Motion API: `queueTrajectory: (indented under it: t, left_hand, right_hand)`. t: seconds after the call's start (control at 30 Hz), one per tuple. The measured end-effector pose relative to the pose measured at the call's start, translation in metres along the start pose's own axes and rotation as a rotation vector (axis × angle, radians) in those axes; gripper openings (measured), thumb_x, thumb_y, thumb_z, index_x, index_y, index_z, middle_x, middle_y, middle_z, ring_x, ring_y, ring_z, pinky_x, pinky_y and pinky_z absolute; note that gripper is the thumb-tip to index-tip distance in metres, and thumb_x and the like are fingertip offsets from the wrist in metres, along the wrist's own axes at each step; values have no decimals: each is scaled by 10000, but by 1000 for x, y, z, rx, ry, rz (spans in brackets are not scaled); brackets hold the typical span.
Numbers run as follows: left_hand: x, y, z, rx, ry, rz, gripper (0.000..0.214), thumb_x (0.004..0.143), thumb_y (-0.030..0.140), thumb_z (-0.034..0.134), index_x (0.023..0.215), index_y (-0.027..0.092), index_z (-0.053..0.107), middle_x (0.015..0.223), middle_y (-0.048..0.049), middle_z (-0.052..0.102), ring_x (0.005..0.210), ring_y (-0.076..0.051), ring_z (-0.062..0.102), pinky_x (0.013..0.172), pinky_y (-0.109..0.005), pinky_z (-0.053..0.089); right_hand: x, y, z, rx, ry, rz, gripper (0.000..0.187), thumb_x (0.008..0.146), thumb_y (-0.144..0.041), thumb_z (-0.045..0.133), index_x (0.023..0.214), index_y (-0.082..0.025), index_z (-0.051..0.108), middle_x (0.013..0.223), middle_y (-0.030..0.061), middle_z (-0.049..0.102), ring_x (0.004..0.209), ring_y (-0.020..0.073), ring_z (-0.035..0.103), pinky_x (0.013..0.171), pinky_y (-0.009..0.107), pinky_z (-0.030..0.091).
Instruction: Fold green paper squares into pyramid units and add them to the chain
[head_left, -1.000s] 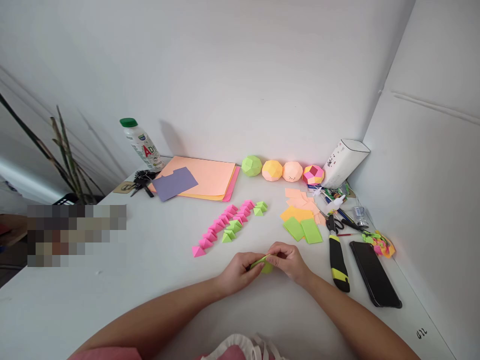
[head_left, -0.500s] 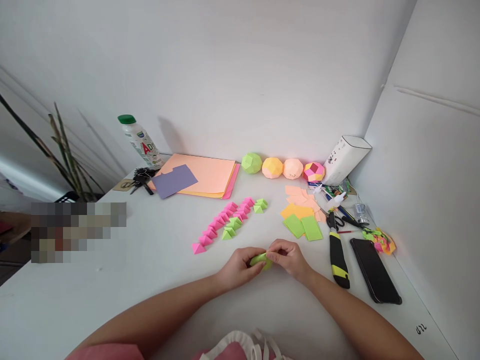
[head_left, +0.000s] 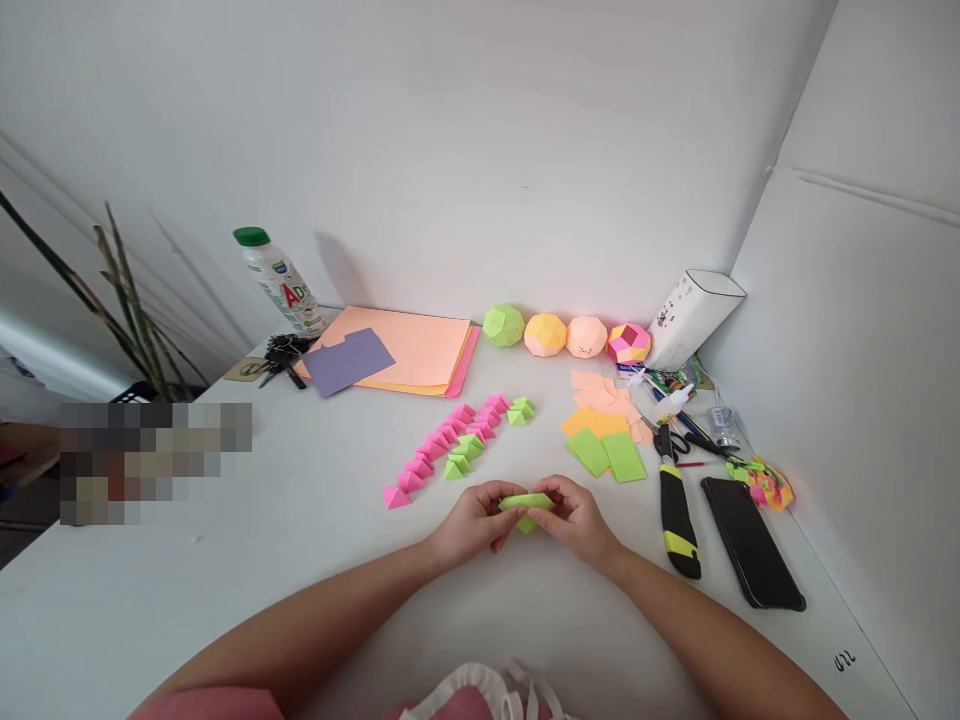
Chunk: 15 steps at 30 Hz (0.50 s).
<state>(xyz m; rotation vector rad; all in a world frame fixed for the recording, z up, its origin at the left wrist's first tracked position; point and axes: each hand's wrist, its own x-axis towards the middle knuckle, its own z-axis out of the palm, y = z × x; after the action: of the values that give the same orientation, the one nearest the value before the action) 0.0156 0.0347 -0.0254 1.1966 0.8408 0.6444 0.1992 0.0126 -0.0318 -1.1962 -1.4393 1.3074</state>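
Between my two hands is a folded piece of green paper (head_left: pixel 528 502), gripped from both sides just above the table. My left hand (head_left: pixel 480 522) pinches its left end with thumb and fingers. On the other end, my right hand (head_left: pixel 576 518) closes thumb and fingers on the same paper. Beyond them lie rows of folded pink paper units (head_left: pixel 439 442) and several green folded units (head_left: pixel 463 457). Flat green paper pieces (head_left: pixel 624 456) rest on orange and peach slips (head_left: pixel 600 405) to the right of my right hand.
Right of my arm are a box cutter (head_left: pixel 679 520), a black phone (head_left: pixel 752 543), scissors, a glue bottle (head_left: pixel 671 403) and crumpled paper (head_left: pixel 761 482). Paper balls (head_left: pixel 545 335) line the wall. Coloured sheets (head_left: pixel 420 345), keys (head_left: pixel 285 352) and a bottle (head_left: pixel 281 285) stand back left.
Both hands have shifted their grip on the green paper. It now sits turned, with a wide top edge and more of it showing between the thumbs.
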Motion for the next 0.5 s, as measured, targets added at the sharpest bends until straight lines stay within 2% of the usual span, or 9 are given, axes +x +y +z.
queueTrajectory:
  t: [0.13,0.27,0.4,0.5]
  left_hand:
    - [1,-1,0,0,-18,1,382,724,452,651,939,141,597,465,85,470,365,-54,413,397,-195,342]
    - [2,-6,0,-39,-3,-4,428,699,461,673,963,146,554,470,91,481,363,-59,423,390,-193,343]
    - [2,-7,-1,-26,-10,11,429,714,470,661,970,142,556,423,103,442,353,-61,412,394,-195,339]
    - [2,-8,-1,-13,-16,26,419,725,474,652,964,140,567,426,97,448,352,-58,408,396,-194,336]
  right_hand:
    - [0,2,1,-32,-7,19,230,744,-354,678,891,-182,637,769,28,624,683,163,577,606,283,482]
    - [1,4,0,-60,25,7,190,776,-360,650,832,-178,648,700,20,607,617,146,548,560,270,461]
    - [2,5,-1,-115,36,-124,158,783,-349,648,814,-194,652,816,50,604,714,166,564,595,275,469]
    - [1,6,-1,-103,5,-121,172,788,-358,641,858,-201,656,859,56,624,752,176,585,624,281,485]
